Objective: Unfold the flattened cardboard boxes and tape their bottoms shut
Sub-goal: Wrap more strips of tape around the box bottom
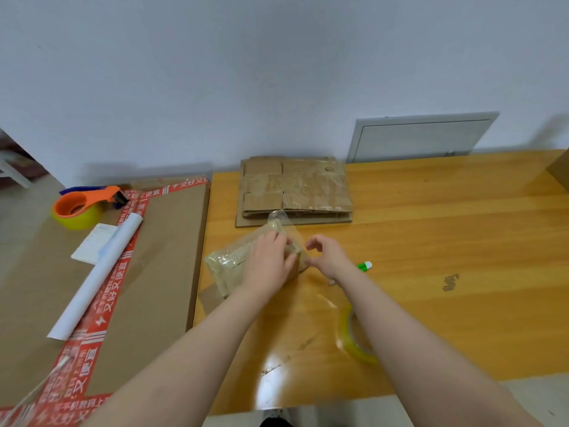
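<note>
A small cardboard box point(229, 263), its surface shiny with clear tape, lies on the wooden table point(431, 241). My left hand point(269, 261) lies on top of the box, its fingers curled over the right end. My right hand point(326, 254) is just right of the box, thumb and fingers pinching a strip of clear tape point(281, 218) that rises off the box. A stack of flattened, tape-marked cardboard boxes point(295, 188) sits behind, near the wall. A roll of clear yellowish tape point(354, 337) stands on the table under my right forearm.
A large flat carton with red printed tape point(160, 257) lies to the left. On it are an orange tape dispenser with a yellow roll point(81, 206), a rolled white sheet point(98, 272) and a white card point(94, 243). A green-and-white pen-like object point(365, 266) lies right of my hands.
</note>
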